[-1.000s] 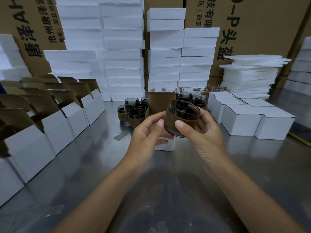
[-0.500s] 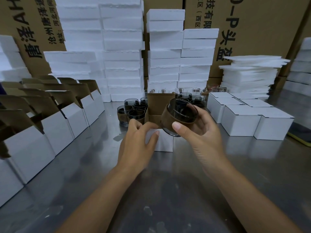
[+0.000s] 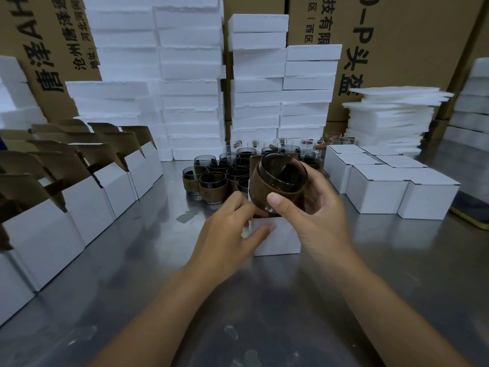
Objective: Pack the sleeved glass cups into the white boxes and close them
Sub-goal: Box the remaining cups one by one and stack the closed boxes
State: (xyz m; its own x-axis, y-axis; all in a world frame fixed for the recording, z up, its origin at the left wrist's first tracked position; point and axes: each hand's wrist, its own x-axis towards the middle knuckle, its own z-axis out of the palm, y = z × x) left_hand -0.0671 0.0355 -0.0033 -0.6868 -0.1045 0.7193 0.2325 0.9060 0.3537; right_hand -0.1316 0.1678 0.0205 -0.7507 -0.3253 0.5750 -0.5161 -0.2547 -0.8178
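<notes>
My right hand (image 3: 315,215) grips a dark glass cup with a brown sleeve (image 3: 277,181), tilted with its mouth toward me, just above an open white box (image 3: 280,239) on the metal table. My left hand (image 3: 230,234) holds the box's left front corner, thumb on its front face. The box's brown inner flap stands up behind the cup. More sleeved cups (image 3: 214,184) stand in a cluster behind the box.
Open white boxes (image 3: 87,202) with raised brown flaps line the left side. Closed white boxes (image 3: 391,186) sit at the right. Foam blocks (image 3: 190,75), foam sheets (image 3: 391,115) and large cartons (image 3: 397,35) stand at the back.
My left hand left the cup and dropped onto the box's left corner. My right hand tilted the cup and lowered it toward the box opening.
</notes>
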